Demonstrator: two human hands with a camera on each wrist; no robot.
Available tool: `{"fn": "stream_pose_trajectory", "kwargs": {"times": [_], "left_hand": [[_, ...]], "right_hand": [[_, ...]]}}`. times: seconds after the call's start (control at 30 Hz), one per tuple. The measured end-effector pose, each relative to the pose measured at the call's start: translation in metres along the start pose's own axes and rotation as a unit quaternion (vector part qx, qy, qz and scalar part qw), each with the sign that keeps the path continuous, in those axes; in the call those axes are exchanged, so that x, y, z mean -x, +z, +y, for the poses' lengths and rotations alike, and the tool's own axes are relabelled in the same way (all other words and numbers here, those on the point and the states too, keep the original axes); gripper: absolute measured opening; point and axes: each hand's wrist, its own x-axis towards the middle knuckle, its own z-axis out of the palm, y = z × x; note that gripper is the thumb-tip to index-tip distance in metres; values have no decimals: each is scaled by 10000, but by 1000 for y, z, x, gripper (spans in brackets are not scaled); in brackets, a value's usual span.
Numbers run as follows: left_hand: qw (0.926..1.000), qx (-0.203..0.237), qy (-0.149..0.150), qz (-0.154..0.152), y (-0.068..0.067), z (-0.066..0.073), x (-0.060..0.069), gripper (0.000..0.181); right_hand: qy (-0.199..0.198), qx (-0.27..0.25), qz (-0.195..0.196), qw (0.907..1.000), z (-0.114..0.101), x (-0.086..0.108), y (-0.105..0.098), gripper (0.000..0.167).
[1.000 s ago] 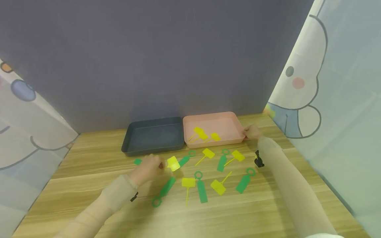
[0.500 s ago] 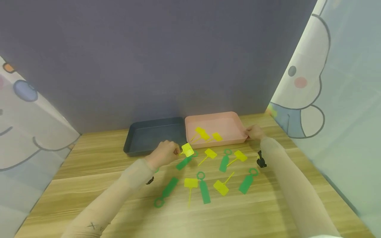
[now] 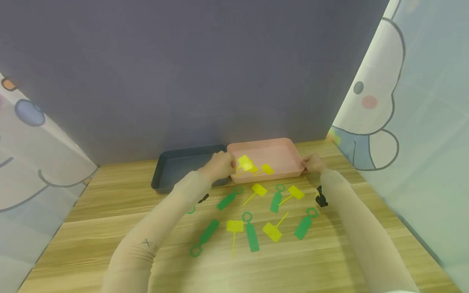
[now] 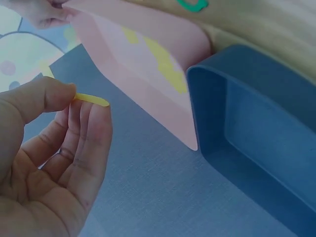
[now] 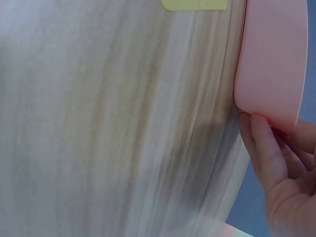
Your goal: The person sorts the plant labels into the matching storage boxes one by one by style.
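Note:
The left hand (image 3: pixel 221 165) is over the left edge of the pink tray (image 3: pixel 280 156), pinching a yellow tag (image 3: pixel 245 162). In the left wrist view the thumb and fingers of the left hand (image 4: pixel 59 153) hold the yellow tag (image 4: pixel 91 99), seen edge-on. Below the held tag, a few yellow tags (image 3: pixel 268 169) lie in the tray's left half, partly overlapped in view. At the tray's right front corner, the right hand (image 3: pixel 314 163) grips the wall. The right wrist view shows the right hand (image 5: pixel 284 165) with thumb and fingers on the pink tray (image 5: pixel 271 59).
A dark blue tray (image 3: pixel 179 165) stands against the pink tray's left side. On the wooden table (image 3: pixel 110 219) in front lie several green ring-ended tags (image 3: pixel 252 236) and several yellow tags (image 3: pixel 272 231). A dark grey panel (image 3: pixel 190 81) rises behind both trays.
The left hand has carried the yellow tag from over the table, up and rightward, to the pink tray. The right hand has kept its place at the tray corner.

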Motion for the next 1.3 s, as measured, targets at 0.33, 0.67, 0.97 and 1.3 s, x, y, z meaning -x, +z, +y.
{"fn": "stream_pose_trajectory", "kwargs": {"times": [0.33,0.67,0.97,1.3], "left_hand": [[9993,-281,-171,-180,7,18,-51,16],[9868,-1014,-1209,-358,20,24,-82,17],[9882,326,-1496,-49,38,17,-92,23],[9829,210,-1815,-207,55,20,-99,30]], "right_hand": [[-60,106,22,9999,0,2,-1,38],[-87,56,42,9999,-4,4,3,37],[-174,-164,59,9997,-5,0,6,35],[-337,-604,-94,9976,21,-18,5,37]]}}
